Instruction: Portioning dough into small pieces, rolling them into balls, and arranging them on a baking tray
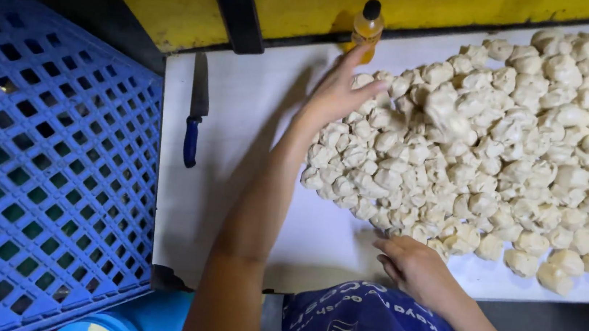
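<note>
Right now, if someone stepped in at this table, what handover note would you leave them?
Left hand: open, palm down on the far left edge of the pile of dough pieces.
Right hand: fingers resting at the pile's near edge, holding nothing that shows.
The pile covers the right of the white table. A blue-handled knife lies untouched at left, a small bottle stands at the back, a blue crate sits far left.
Done and left: cannot tell.

Single head-worn view, looking steeply down at close range onto the white worktop (pixel 232 203); its far edge runs along the frame top, near edge at bottom.
</note>
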